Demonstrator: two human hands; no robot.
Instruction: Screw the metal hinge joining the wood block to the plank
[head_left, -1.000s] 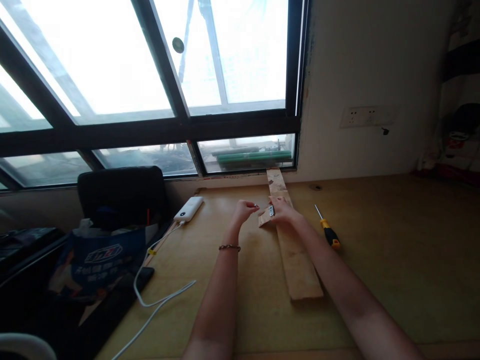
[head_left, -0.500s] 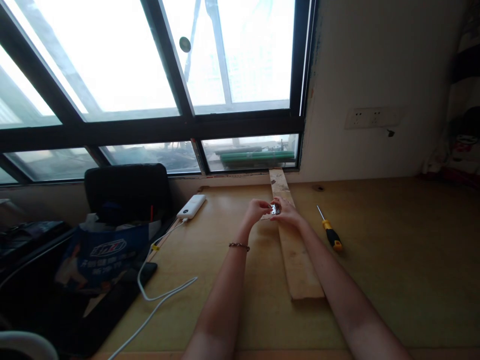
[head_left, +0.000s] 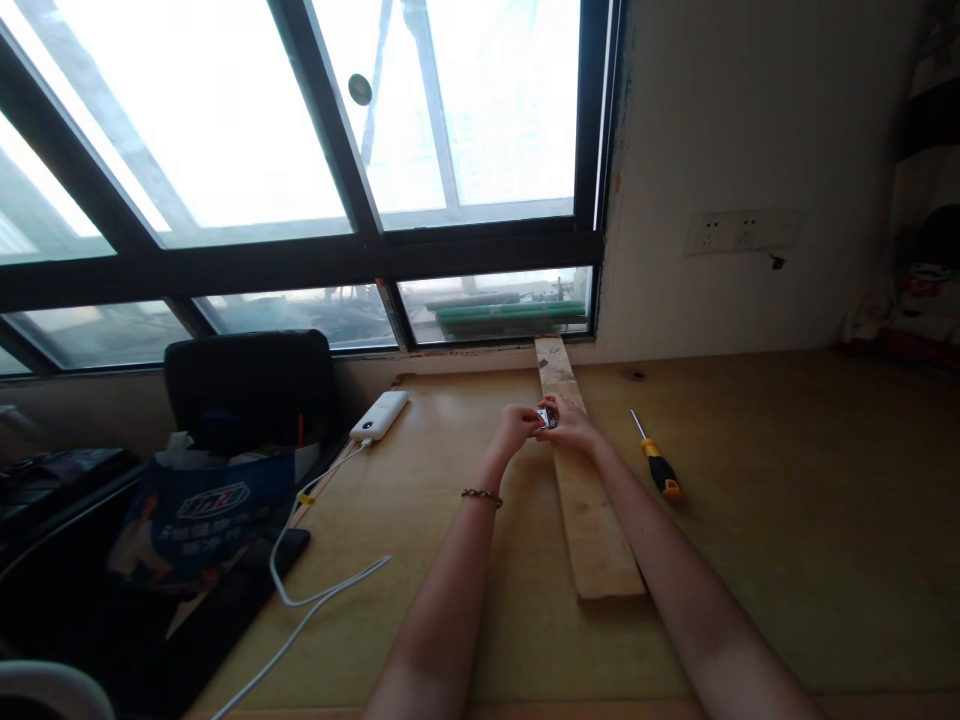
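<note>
Together, left hand [head_left: 516, 425] and right hand [head_left: 571, 425] pinch small metal piece [head_left: 546, 417], perhaps hinge, over plank [head_left: 592, 520].

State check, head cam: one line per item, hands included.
left hand: fingers pinched on the small metal piece
right hand: fingers on the same piece
small metal piece: held over the plank between both hands
plank: flat on the table, far end at the window
screwdriver: lying untouched, right of plank
power bank: white cable plugged in
</note>
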